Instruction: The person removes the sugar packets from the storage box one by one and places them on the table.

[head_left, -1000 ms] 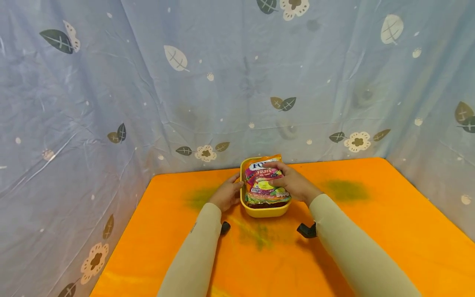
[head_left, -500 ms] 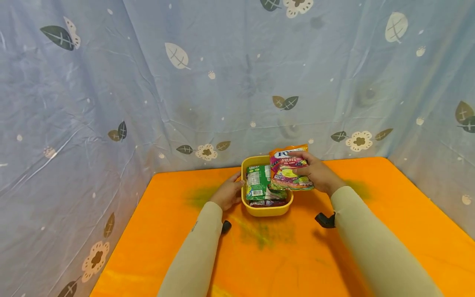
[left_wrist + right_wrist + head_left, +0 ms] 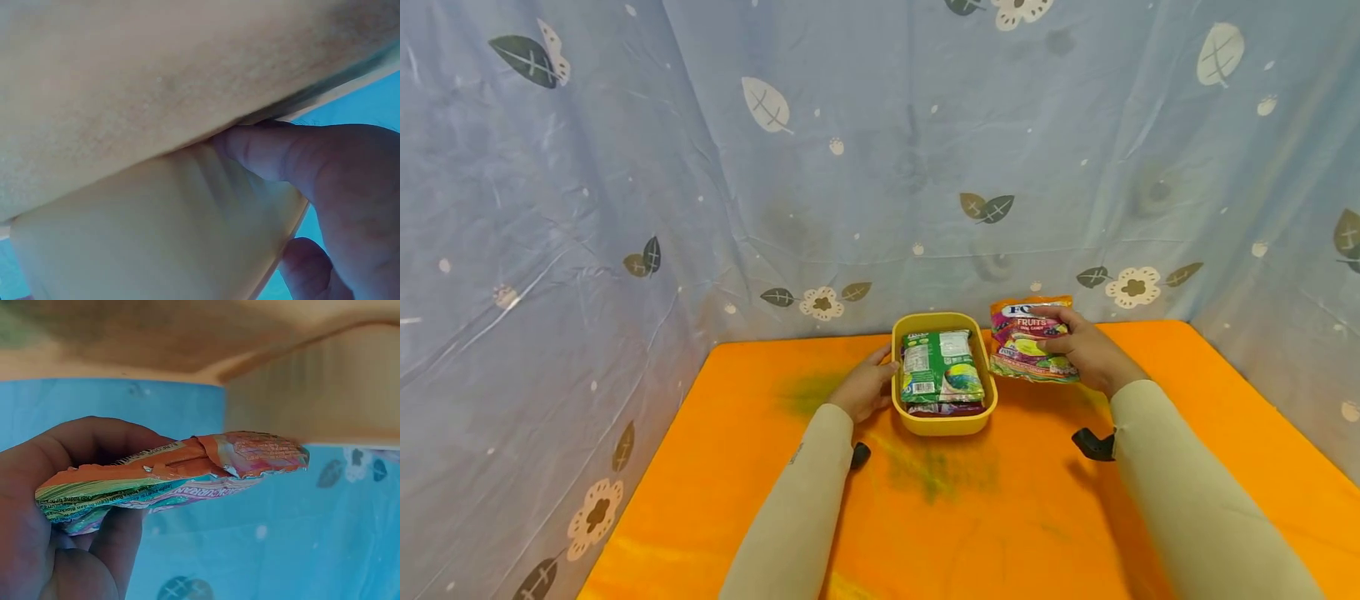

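In the head view a yellow plastic container (image 3: 945,426) stands near the table's back edge. Lying in it is a green candy packet (image 3: 936,379), over another, purple-looking packet (image 3: 946,409). My left hand (image 3: 863,386) holds the container's left side, thumb at the rim and fingers along the outer wall (image 3: 144,237). Right of the container, my right hand (image 3: 1093,354) pinches an orange and pink bag of Fox's fruit candy (image 3: 1026,337). In the right wrist view, thumb and fingers grip the candy bag (image 3: 206,465) from its two faces.
An orange cloth with greenish stains covers the table (image 3: 955,525). Blue patterned curtains (image 3: 880,167) hang close behind it and at both sides. Small black pieces show by the left sleeve (image 3: 860,455) and the right sleeve (image 3: 1195,483).
My right hand has lifted the Fox's candy bag off the container and carried it to the right, uncovering the green packet. My left hand has stayed at the container's left side.
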A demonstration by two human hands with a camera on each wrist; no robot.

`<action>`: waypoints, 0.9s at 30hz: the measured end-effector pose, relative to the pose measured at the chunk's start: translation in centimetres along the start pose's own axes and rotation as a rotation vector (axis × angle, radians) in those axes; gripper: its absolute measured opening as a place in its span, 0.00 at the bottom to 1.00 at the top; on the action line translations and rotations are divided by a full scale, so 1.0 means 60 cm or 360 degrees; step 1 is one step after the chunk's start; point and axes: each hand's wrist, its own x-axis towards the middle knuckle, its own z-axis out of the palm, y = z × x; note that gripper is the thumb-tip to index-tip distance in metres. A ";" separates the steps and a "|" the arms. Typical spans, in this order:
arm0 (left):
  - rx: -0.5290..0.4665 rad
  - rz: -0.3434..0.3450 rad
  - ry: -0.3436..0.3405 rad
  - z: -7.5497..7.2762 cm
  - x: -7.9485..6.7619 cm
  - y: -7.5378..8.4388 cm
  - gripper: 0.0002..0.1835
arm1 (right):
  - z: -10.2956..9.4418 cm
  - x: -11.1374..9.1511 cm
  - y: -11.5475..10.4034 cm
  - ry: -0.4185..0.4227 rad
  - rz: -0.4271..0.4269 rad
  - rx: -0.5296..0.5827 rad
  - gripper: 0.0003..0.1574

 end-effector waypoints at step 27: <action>-0.0026 0.0019 -0.0018 0.001 0.001 0.002 0.28 | 0.010 0.035 0.061 0.0013 -0.0033 -0.0773 0.34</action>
